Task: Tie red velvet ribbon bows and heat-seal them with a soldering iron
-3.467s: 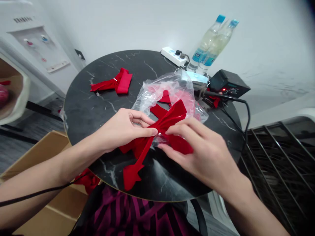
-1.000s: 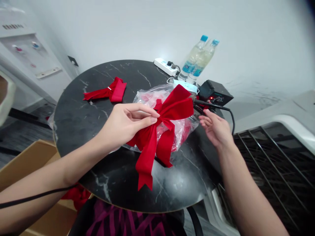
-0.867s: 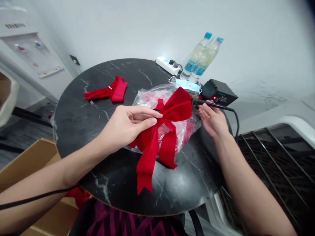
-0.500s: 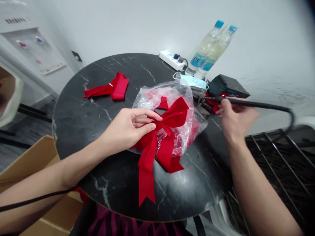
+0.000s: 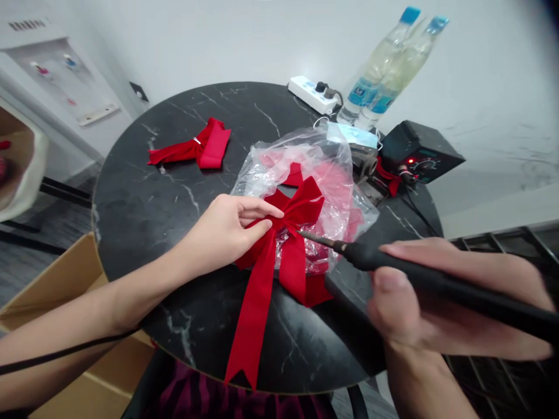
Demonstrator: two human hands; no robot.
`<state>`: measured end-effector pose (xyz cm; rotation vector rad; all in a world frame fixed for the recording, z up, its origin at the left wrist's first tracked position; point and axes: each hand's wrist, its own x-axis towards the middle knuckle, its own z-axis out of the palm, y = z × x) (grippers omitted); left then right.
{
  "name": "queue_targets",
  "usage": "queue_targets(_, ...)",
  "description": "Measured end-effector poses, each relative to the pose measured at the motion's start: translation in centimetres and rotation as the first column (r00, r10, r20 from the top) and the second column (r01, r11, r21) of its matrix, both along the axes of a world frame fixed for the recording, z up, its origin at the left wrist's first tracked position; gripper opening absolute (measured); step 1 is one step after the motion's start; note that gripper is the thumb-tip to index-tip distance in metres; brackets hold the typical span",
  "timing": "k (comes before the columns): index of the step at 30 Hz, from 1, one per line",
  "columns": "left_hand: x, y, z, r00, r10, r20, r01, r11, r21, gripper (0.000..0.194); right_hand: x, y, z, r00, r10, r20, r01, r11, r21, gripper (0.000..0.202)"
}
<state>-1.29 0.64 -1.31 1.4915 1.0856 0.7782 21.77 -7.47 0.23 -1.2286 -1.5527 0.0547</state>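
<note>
A red ribbon bow (image 5: 304, 205) with long notched tails lies across a clear plastic bag (image 5: 336, 157) of red pieces. My left hand (image 5: 238, 230) pinches the bow at its left side, close to the knot. In my right hand (image 5: 419, 308) is a black-handled soldering iron (image 5: 371, 256), gripped around its handle. Its thin metal tip points left and reaches the bow just beside the knot; I cannot tell whether it touches. Further back on the left rests another folded red ribbon (image 5: 201, 145).
On the round black marble-patterned table (image 5: 174, 227) stand a black control box (image 5: 421, 152) with a red light, a white power strip (image 5: 311, 95), two bottles (image 5: 379, 75) and a pale blue mask (image 5: 353, 135). A cardboard box (image 5: 70, 285) is at lower left.
My right hand has brought the soldering iron from its stand by the control box, leftward and toward me, to the bow. My left hand stays on the bow.
</note>
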Motion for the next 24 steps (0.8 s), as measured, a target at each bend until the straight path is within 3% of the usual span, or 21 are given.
queue_targets(3,-0.1,0.0,-0.4,1.0,-0.018,-0.014,0.019,0.999,0.038,0.02,-1.3,0.9,0.7,0.991,-0.003,0.137,-0.016,0.991,0.135,0.013)
queue_targets(5,-0.1,0.0,-0.5,1.0,-0.025,-0.018,0.026,0.998,0.057,0.021,-1.5,1.5,0.6,0.981,0.017,0.192,-0.038,0.994,0.105,0.008)
queue_targets(13,0.2,0.1,-0.7,0.997,-0.023,-0.069,0.028,0.997,0.074,0.028,-1.8,2.2,-1.3,0.989,0.069,0.127,-0.088,0.984,0.153,0.012)
queue_targets(24,0.3,-0.3,-0.4,0.996,-0.001,-0.084,0.007,0.998,0.066,0.028,-1.9,2.6,-1.2,0.976,0.095,0.194,-0.131,0.975,0.18,0.02)
